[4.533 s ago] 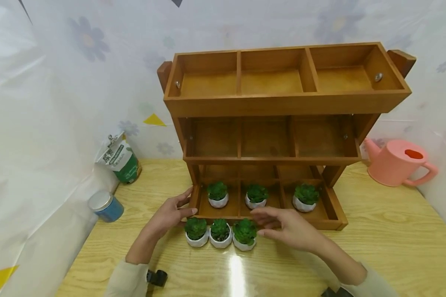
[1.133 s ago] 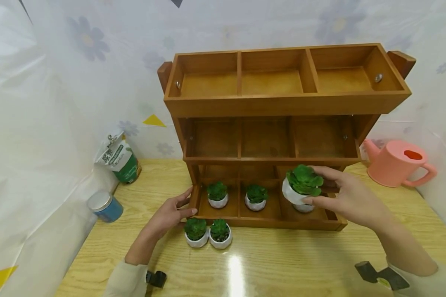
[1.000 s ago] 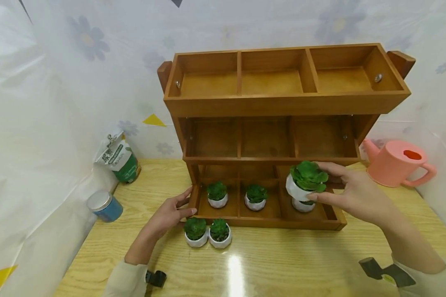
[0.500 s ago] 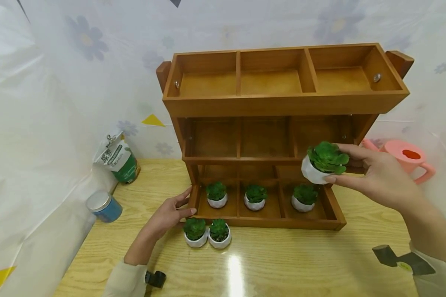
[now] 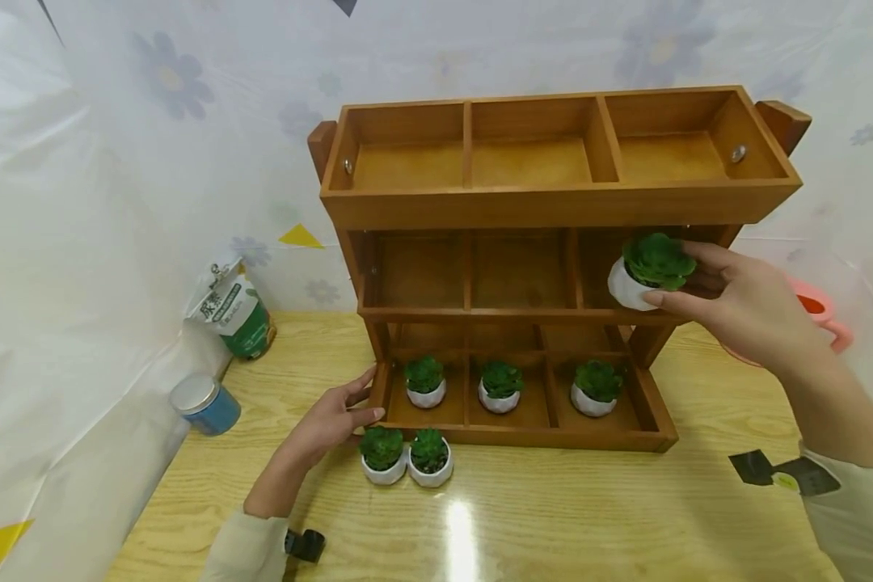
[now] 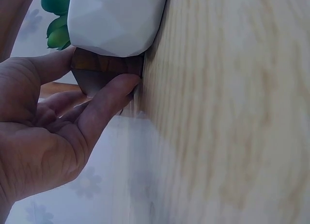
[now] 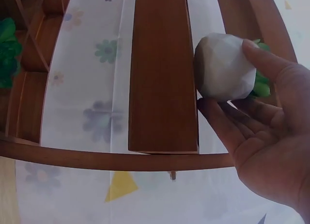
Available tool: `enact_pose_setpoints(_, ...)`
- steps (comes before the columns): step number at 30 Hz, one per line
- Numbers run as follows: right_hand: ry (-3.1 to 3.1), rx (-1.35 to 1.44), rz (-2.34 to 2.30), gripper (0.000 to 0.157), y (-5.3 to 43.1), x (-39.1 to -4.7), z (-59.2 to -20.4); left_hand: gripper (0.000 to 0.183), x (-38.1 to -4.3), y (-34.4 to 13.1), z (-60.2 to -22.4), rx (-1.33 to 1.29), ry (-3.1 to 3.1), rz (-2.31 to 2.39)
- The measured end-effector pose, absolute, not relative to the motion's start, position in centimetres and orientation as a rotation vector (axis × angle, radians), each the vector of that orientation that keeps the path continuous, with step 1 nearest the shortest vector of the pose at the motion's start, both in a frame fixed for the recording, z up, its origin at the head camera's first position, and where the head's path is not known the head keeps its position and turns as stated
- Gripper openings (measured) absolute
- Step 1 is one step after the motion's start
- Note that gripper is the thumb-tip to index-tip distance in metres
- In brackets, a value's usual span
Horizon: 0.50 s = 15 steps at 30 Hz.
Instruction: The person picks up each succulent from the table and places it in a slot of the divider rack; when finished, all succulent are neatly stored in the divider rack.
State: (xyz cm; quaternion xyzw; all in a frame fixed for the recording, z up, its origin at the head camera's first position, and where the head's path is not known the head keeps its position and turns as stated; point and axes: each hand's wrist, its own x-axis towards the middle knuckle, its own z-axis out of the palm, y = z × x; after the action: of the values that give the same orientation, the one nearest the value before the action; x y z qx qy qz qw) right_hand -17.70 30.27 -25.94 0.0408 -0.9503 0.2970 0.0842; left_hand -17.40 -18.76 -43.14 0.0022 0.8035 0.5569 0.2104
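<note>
We reach our left arm forward from the lower edge of the head view, its cream left sleeve [image 5: 247,550] stopping short of the hand and leaving the left forearm [image 5: 281,477] bare. Our left hand [image 5: 335,416] sits low, gripping with left thumb [image 5: 366,416] and fingers set apart, the tips pointing forward and to our right. Our right arm slants in from the right edge, its right sleeve [image 5: 854,501] also cream. We hold our right hand [image 5: 745,303] higher, well apart from the left, pinching: right thumb [image 5: 672,303] nearer us, fingers beyond, partly hidden.
</note>
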Motion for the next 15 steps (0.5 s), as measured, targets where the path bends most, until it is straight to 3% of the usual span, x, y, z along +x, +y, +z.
enact_pose_setpoints(7,-2.776,0.139,0.838,0.077,29.6,-18.9,-26.1,0.072,-17.5,-18.8,-43.2,0.0,2.227,1.553)
enact_pose_setpoints(15,-2.787,0.188,0.719,0.075,28.8,-19.7,-26.6,0.073,-17.5,-18.9,-43.2,0.007,2.221,1.567)
